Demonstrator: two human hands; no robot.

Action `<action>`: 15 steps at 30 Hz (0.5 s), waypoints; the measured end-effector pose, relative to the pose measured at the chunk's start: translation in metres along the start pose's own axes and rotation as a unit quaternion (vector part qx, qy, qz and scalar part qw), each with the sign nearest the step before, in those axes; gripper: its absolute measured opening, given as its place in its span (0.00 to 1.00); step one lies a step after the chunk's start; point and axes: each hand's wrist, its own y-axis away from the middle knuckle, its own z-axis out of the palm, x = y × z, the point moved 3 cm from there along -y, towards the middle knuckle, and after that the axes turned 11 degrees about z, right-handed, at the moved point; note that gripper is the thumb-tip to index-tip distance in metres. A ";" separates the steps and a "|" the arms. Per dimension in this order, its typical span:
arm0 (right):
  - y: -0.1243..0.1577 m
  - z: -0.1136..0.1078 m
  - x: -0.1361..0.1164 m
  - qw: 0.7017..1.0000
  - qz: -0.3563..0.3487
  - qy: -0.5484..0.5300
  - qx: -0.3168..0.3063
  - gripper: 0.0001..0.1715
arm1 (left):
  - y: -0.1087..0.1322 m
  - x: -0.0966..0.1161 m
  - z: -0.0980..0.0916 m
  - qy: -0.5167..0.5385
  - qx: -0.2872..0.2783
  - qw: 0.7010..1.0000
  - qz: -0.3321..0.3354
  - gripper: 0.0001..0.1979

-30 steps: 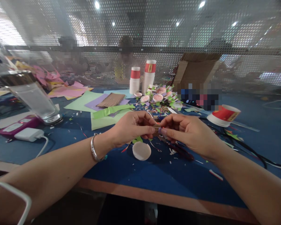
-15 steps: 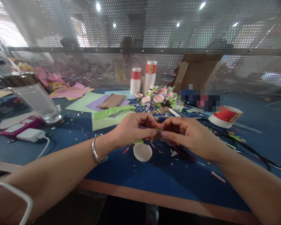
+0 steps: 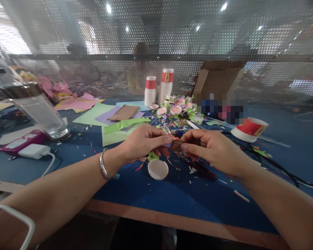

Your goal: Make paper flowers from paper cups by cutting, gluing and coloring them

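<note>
Between my two hands is a small brown piece of cardboard (image 3: 176,146), held up over the table. My right hand (image 3: 207,147) pinches its right side between thumb and fingers. My left hand (image 3: 146,142) is closed at its left edge, with a bit of purple and a bright orange-red bit showing by the thumb tip. What these bits belong to is partly hidden by the fingers. Just below my left hand lies a round white paper disc or shallow cup base (image 3: 158,169), with green paper scraps (image 3: 152,156) at its upper edge.
Behind my hands are a pile of round cup bottoms with paper bits (image 3: 179,107) and two stacks of paper cups (image 3: 166,86). Corrugated cardboard (image 3: 123,113) rests on coloured sheets. A glass bottle (image 3: 41,111) stands left; a red-and-white cup (image 3: 250,129) tilts at right, near black cables (image 3: 273,161).
My left thumb has drawn back slightly to the left and up, so more of the cardboard piece and the orange-red bit shows. The view has shifted a little.
</note>
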 end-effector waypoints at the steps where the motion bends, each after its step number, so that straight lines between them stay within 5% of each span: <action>1: 0.000 0.000 0.000 1.000 -0.001 -0.001 0.000 0.13 | 0.000 0.000 0.000 0.007 -0.001 1.000 -0.005 0.10; 15: 0.001 -0.006 0.001 1.000 -0.007 -0.007 0.020 0.16 | 0.002 -0.003 0.003 0.122 0.012 0.992 -0.036 0.08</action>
